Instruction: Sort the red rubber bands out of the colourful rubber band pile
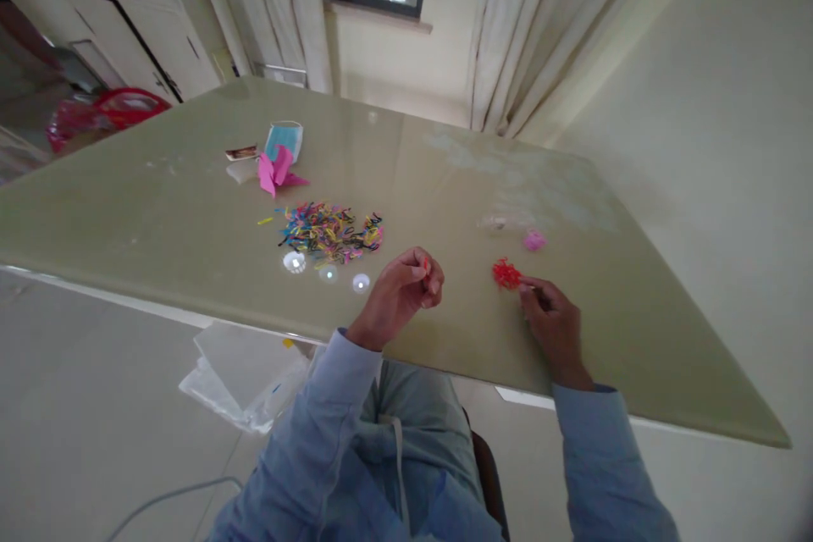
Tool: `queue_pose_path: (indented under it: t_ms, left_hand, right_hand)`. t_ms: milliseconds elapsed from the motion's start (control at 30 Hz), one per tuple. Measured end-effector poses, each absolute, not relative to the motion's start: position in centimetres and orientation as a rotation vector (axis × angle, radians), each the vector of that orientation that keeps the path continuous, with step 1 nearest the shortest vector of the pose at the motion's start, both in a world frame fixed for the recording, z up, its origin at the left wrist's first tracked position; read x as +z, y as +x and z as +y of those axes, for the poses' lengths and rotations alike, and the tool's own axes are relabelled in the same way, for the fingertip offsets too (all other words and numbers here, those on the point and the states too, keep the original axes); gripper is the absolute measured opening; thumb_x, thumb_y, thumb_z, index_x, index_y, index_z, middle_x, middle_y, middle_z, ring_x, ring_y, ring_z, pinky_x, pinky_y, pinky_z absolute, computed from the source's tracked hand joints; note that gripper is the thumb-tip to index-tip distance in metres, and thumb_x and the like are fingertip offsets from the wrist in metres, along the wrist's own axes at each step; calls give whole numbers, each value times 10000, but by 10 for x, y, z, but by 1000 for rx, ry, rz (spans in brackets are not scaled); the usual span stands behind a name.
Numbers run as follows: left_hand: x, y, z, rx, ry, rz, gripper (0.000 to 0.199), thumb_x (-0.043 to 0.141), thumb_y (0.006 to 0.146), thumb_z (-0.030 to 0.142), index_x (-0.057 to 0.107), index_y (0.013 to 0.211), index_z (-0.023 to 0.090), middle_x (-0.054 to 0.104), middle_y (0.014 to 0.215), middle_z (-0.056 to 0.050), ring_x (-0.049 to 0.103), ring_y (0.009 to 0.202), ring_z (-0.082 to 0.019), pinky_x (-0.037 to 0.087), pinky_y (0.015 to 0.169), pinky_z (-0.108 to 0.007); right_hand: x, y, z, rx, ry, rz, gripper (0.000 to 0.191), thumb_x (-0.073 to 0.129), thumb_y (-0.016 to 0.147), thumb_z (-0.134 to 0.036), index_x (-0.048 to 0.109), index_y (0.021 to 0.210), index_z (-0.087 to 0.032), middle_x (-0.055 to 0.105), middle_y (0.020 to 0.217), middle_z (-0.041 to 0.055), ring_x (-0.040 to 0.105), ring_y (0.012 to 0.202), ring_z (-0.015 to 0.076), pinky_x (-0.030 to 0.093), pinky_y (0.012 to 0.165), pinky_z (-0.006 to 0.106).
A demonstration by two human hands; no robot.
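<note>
My left hand [407,284] is raised just above the near side of the table, its fingers curled in a pinch around a small red rubber band [425,265]. To the right, my right hand [554,318] is low over the tabletop, thumb and fingers closed together at the edge of a small heap of red rubber bands [506,273]. What those fingertips hold, if anything, is too small to make out. Behind that heap lies a smaller pink clump [534,240]. Left of my left hand spreads a large loose pile of mixed-colour rubber bands [330,230].
A pink folded paper piece [278,172], a blue face mask [284,140] and a small printed packet [242,152] lie at the back left of the glossy table [419,178]. A clear plastic item [501,223] rests near the pink clump. Below the front edge hangs a plastic bag [245,373].
</note>
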State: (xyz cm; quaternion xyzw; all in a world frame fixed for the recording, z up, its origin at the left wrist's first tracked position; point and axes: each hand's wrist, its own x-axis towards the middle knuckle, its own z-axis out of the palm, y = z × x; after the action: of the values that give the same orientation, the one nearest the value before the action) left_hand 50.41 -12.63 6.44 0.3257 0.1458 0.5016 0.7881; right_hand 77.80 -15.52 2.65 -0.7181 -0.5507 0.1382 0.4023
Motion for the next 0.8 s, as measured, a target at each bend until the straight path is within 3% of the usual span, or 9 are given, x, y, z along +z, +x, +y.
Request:
queue_pose_path:
  t_ms: [267,400,533,667,800]
  left_hand:
    - [56,542,-101,865,1258,780,185,610,850,333,522,863,170,632,716,2,470,516,-82,371,525,-229]
    - [52,574,-86,762,1761,997,64,561,898,213,574,858,165,683,801,-35,598,698,-134,461,684,-266]
    - [55,601,-81,507,2323,1188,224,463,990,246,670,963,163,698,992,-92,651,912,-209,486,789,-317]
    - [53,615,-79,306,2564,1191,299,410,1010,233,691,1098,181,666,1086,-97,669,942,-214,501,740,-298]
    - [52,614,-76,254,2567,1187,299,438,1011,267,724,1082,218,672,1069,-78,667,981,-206,500,785,-284]
  right_hand:
    - [22,776,-160,393,-1727,-1371,394,574,860,-465,728,1022,-141,633,685,26,553,586,148,445,566,265]
    - [20,776,-160,383,-1716,-1362,386,580,867,-455,732,1028,-138,643,692,27,540,579,138,444,578,261]
    - [20,779,-160,345,-1753,-1229,373,590,851,-452,735,991,-139,663,709,38,583,611,157,463,587,268]
    - [21,781,-160,389,-1747,-1164,383,604,832,-465,734,978,-136,667,694,42,586,590,165,480,584,283]
    - [24,780,-162,400,-1756,-1172,382,604,828,-466,737,972,-138,669,692,43,588,588,166,481,583,285]
